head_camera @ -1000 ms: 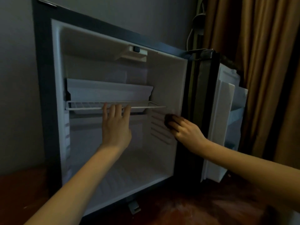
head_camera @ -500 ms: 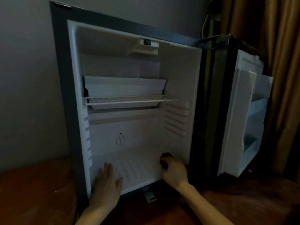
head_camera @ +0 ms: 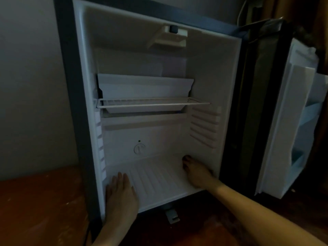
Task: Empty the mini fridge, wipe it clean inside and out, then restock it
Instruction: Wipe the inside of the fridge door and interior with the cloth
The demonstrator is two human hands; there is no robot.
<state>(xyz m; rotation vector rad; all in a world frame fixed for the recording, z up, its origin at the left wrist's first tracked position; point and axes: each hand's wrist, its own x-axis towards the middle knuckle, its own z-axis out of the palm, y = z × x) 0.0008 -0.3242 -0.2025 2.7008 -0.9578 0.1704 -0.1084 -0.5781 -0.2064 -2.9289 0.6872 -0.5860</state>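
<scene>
White plastic lined the mini fridge (head_camera: 213, 77), which stood open and bare of stock, so the job in hand looked to be the inside wipe. Below the left end of the wire shelf (head_camera: 152, 102), the left hand (head_camera: 120, 194) lay flat on the ribbed floor (head_camera: 159, 176) near the front lip, fingers straight and holding nothing. Below the shelf's right end and deeper in, the right hand (head_camera: 197, 174) rested on the same floor close to the side wall. A small dark thing (head_camera: 185, 161) showed at its fingertips, probably a cloth or sponge, but whether the fingers curled round it or only pressed it down could not be told. To do this pass well, the strokes would best run along the floor's grooves, from the back toward the front lip, so grime comes out rather than packing into the rear corner. The braced left hand seemed a sensible steady. The slotted ridges (head_camera: 204, 128) under the shelf's right end, the tray (head_camera: 145, 87) just above the shelf and the door (head_camera: 284, 121) out to its right would each want their own pass.
</scene>
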